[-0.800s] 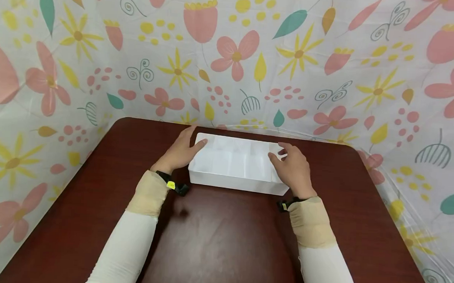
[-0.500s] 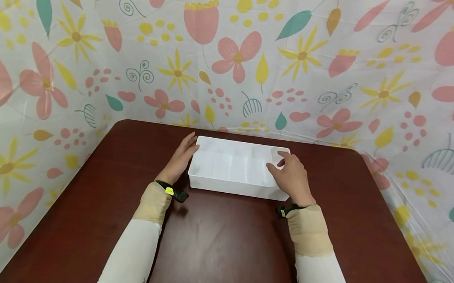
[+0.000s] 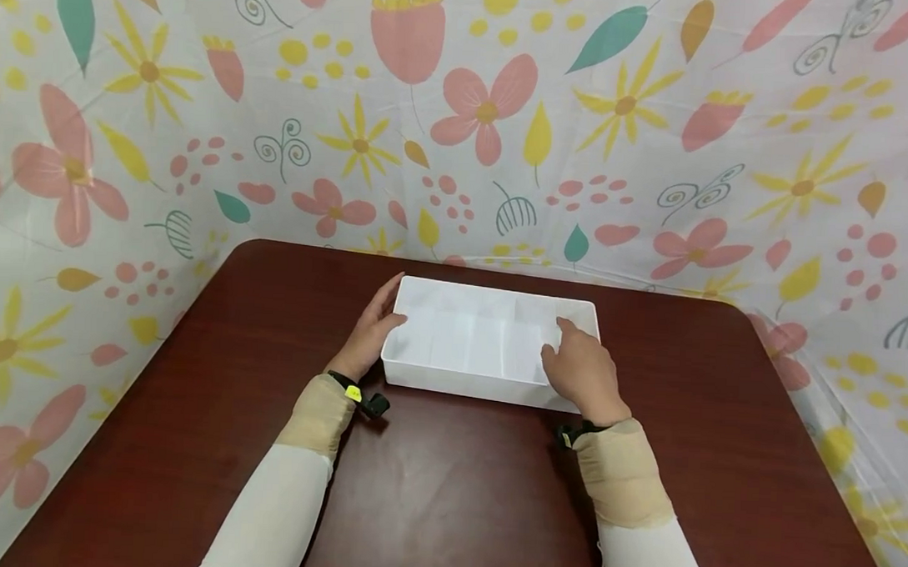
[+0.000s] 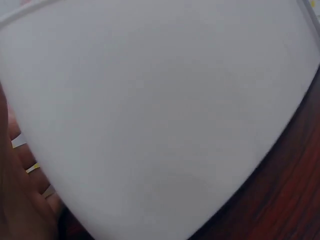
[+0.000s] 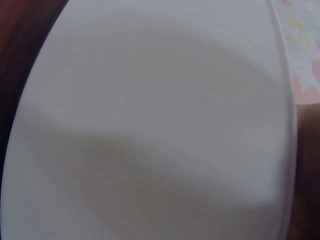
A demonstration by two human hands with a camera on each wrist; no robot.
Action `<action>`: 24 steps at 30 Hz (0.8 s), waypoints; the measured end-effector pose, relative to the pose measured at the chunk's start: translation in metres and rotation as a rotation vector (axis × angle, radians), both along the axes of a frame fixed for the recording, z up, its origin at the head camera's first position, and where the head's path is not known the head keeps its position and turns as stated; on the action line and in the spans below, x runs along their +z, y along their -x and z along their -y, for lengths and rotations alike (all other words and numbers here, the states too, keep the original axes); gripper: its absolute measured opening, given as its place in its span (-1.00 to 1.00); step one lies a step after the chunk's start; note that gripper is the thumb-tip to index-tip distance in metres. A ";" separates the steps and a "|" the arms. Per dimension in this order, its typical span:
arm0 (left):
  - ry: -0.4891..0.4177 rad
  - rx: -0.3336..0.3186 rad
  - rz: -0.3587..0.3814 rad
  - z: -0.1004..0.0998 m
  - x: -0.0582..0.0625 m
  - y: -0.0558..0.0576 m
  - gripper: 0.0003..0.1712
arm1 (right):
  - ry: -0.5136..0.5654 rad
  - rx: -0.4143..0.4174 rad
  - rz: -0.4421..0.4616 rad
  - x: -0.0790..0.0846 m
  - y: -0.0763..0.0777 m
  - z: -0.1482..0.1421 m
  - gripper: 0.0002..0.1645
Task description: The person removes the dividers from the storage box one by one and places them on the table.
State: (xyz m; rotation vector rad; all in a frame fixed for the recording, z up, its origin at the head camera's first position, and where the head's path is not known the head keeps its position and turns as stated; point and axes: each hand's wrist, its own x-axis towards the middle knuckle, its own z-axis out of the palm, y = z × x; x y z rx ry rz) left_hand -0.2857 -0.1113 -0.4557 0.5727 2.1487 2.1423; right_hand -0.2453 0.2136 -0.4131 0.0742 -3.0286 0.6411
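A white rectangular box (image 3: 465,384), divided inside into several compartments, sits on the table towards the back. My left hand (image 3: 364,339) grips its left end, thumb over the rim and fingers along the outer wall. In the left wrist view the box's wall (image 4: 165,110) fills most of the picture, with curled fingers (image 4: 37,180) at its left edge. My right hand (image 3: 582,371) is over the box's front right corner, index finger extended over the rightmost compartment and thumb apart from it. The box's wall (image 5: 150,100) nearly fills the right wrist view, hiding most of that hand.
The dark reddish-brown table (image 3: 446,500) has a glossy top and rounded back corners. Behind and beside it hangs a white curtain (image 3: 266,85) printed with pink, yellow and teal flowers and leaves.
My left thumb has moved from outside the box's end to over its rim. My right index finger has straightened over the right compartment. The head view has shifted slightly.
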 end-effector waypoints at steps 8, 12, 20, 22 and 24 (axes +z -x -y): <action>0.017 -0.006 -0.031 -0.001 -0.001 -0.002 -0.21 | 0.033 0.009 -0.043 -0.002 -0.001 0.001 -0.41; 0.027 -0.004 -0.026 0.000 -0.002 -0.003 -0.21 | 0.061 0.008 -0.073 0.000 -0.001 0.001 -0.42; 0.014 -0.010 -0.030 0.001 -0.002 0.000 -0.21 | 0.078 0.018 -0.061 0.003 -0.002 0.000 -0.38; 0.021 -0.009 -0.031 0.001 -0.002 0.000 -0.21 | 0.069 0.032 -0.016 0.005 -0.002 -0.001 -0.30; 0.029 -0.009 -0.032 0.001 -0.002 0.000 -0.21 | 0.060 0.052 0.033 0.008 -0.002 -0.003 -0.19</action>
